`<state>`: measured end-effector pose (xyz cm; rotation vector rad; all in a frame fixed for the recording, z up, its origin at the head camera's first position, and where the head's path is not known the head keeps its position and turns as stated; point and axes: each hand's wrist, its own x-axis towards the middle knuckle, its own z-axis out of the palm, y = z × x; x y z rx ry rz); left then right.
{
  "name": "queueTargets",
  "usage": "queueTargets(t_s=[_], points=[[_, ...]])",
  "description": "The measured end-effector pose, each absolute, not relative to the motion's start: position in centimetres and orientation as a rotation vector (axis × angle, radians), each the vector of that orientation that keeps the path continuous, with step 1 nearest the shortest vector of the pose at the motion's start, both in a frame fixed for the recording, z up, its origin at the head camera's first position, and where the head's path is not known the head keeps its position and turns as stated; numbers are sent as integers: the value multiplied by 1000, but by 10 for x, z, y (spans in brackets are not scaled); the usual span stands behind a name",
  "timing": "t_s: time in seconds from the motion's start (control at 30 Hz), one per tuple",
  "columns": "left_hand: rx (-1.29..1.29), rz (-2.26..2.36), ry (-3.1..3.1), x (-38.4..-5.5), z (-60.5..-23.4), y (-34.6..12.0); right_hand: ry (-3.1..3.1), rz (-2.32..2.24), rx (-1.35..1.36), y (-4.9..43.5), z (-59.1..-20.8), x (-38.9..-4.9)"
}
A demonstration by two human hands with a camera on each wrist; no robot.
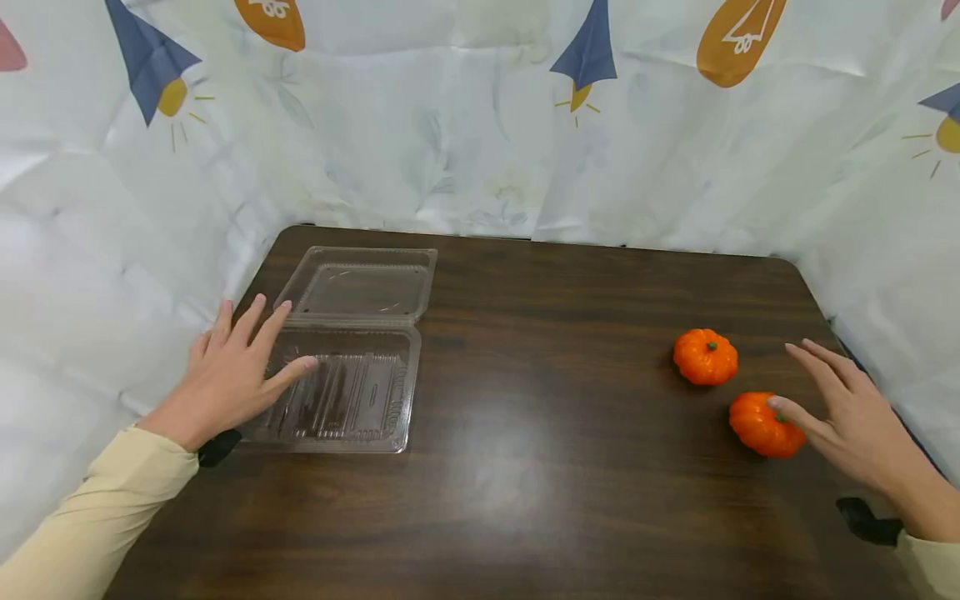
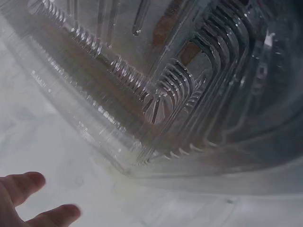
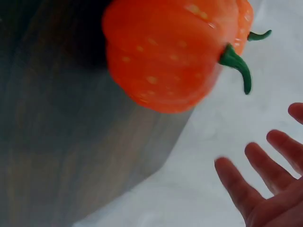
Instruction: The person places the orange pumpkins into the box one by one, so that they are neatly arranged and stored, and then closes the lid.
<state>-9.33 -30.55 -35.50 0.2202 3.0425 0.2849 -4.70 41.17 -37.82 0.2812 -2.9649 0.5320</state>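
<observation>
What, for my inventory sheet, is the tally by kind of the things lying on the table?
Orange pumpkins: 2
Clear plastic container, counted together with its open lid: 1
Total: 3

The tray (image 1: 412, 375) lies on the table (image 1: 555, 333). The lid (image 1: 367, 290) lies behind the tray, meeting its back edge. Over the tray's left side is the left hand (image 1: 231, 375). Well right of the tray sits the back pumpkin (image 1: 703, 358); farther right of it, the front pumpkin (image 1: 753, 427), then the right hand (image 1: 862, 425). Cloth (image 1: 480, 142) hangs behind the tray.
</observation>
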Motion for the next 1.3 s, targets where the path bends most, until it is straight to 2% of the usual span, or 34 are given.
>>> queueTargets(t_s=[0.2,0.43,0.73,1.3], points=[[229,421,2999,-93,-352,-315,-3013,528,168,417,-386,-40],[121,358,2840,-95,-347,-329,-3073,614,116,421,-393,-35],[267,385,2882,-98,-349,-337,-3090,712,47,428,-403,-27],[259,674,2786,-94,-356,-349,-3042,940,-48,432,-425,-20]])
